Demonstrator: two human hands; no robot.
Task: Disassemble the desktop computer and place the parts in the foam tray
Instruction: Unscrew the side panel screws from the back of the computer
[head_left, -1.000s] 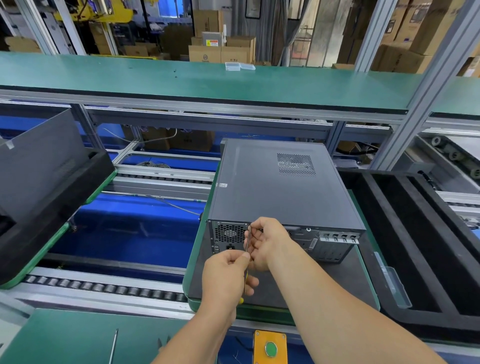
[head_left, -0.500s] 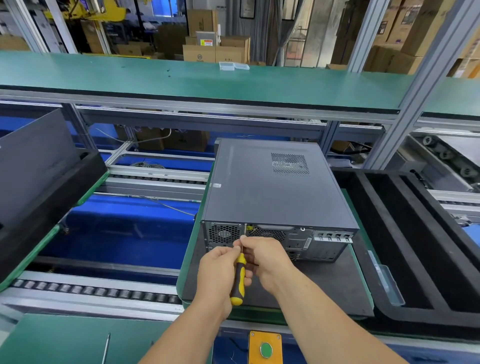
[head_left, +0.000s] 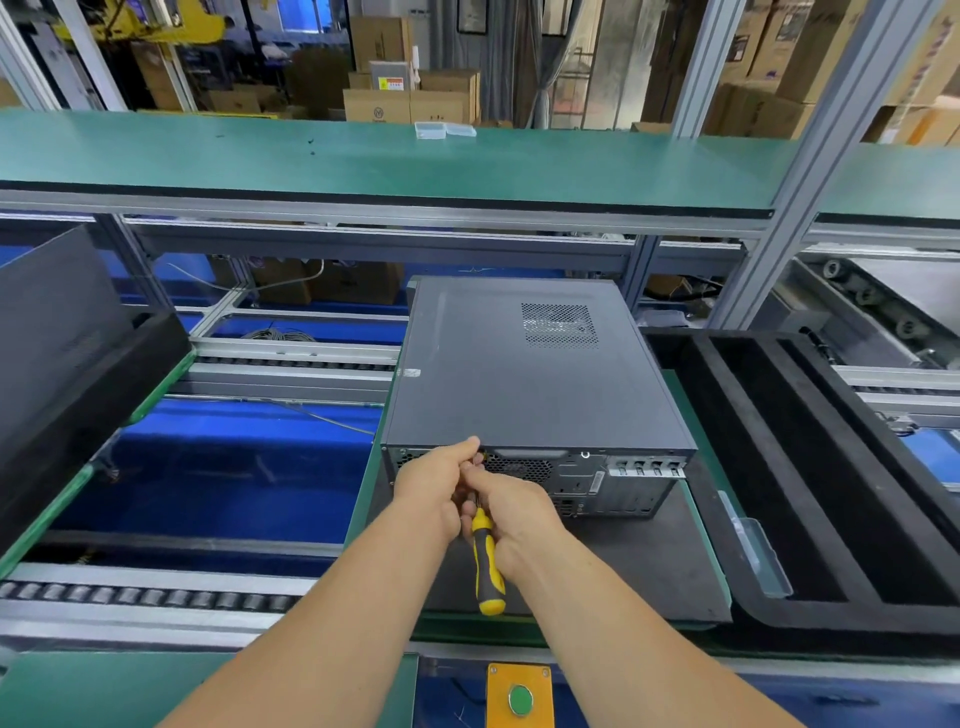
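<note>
2 bare hands meet at the rear panel of a dark grey metal desktop computer case (head_left: 524, 364), which lies flat on a dark mat over a green-edged pallet (head_left: 698, 525) on the conveyor line. The left hand (head_left: 431, 488) sits against the upper left corner of the rear panel, thumb stretched along the lid's edge and fingers curled inward; what those fingers clamp is hidden behind the hand itself. The right hand (head_left: 511, 512) curls around the upper part of a yellow-and-black-handled screwdriver (head_left: 487, 566), whose handle now hangs down and toward the camera below the 2 wrists. A second ago the tool stood nearly upright with its steel shaft showing between the hands; half a second ago the handle had swung down into the left palm. Now the shaft is buried between the hands and the tip, out of sight, appears aimed at the panel near the fan grille (head_left: 519, 467). That suggests the tool has been seated for a first rear screw, so the disassembly looks barely begun: the lid remains on. The black foam tray (head_left: 691, 358) with long slots waits just beside the case on the right, and a clear plastic box (head_left: 756, 556) rests in its nearest slot. A green push button (head_left: 521, 699) sits on the bench front below.
</note>
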